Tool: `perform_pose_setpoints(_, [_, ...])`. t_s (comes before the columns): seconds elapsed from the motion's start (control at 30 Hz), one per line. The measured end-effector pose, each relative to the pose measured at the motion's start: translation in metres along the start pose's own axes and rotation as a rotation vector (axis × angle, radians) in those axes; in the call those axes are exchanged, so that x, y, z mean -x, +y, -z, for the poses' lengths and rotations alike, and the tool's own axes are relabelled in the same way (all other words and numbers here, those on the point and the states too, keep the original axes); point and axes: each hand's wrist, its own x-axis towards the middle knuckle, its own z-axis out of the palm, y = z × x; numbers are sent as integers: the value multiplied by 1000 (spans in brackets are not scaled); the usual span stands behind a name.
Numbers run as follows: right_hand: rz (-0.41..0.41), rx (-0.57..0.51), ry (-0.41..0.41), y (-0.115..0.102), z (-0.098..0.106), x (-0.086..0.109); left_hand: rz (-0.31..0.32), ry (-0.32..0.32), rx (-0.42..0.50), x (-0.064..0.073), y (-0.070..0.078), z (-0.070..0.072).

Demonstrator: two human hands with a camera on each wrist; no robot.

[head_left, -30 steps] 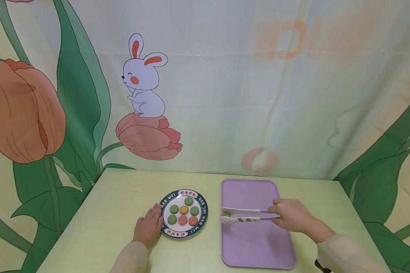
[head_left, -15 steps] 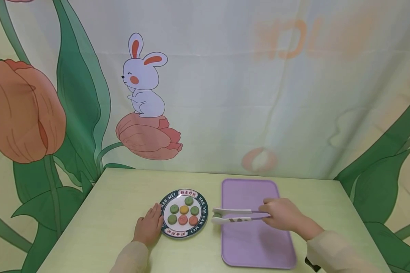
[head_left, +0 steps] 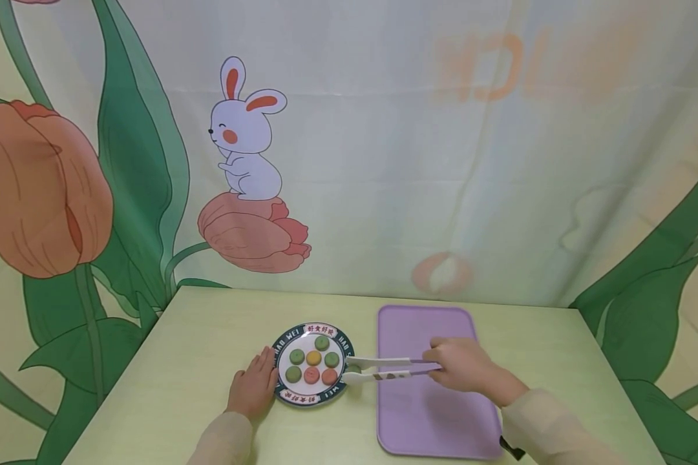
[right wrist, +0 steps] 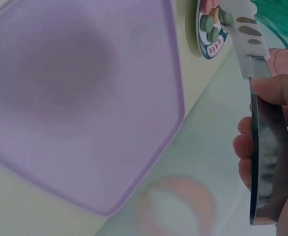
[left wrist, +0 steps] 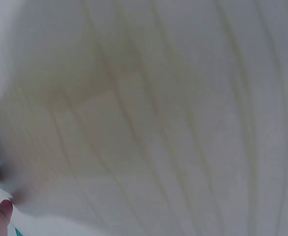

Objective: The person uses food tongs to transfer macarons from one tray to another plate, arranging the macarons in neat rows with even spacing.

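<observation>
My right hand (head_left: 462,365) grips a pair of tongs (head_left: 392,363) with white tips and metal handles. Between the tips is a green macaron (head_left: 354,369), held over the right rim of a round plate (head_left: 285,392). On that plate sit several macarons: green ones, a yellow one (head_left: 313,358) and pink-orange ones (head_left: 329,376). My left hand (head_left: 253,385) rests at the plate's left rim with its fingers extended. In the right wrist view, thumb and fingers close round the metal handle (right wrist: 269,162). Only fingertips (left wrist: 4,209) of the left hand show in the left wrist view.
A purple tray (head_left: 436,420) lies right of the plate, under the tongs and right forearm. The pale table (head_left: 209,336) ends at a curtain (head_left: 372,194) printed with a rabbit and tulips.
My right hand has moved left, carrying the tongs and green macaron from above the tray's left edge to the plate's right rim. The left hand and plate have stayed put.
</observation>
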Motion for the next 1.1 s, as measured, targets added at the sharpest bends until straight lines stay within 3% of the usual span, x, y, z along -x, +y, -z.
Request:
perform_pose_setpoints(0.4, [-20, -32, -69, -15, -6, -18, -7, 4, 4, 1, 1, 3])
perform_pose_setpoints(1.1, [-12, -20, -89, -31, -26, -38, -8, 9, 8, 1, 0, 1])
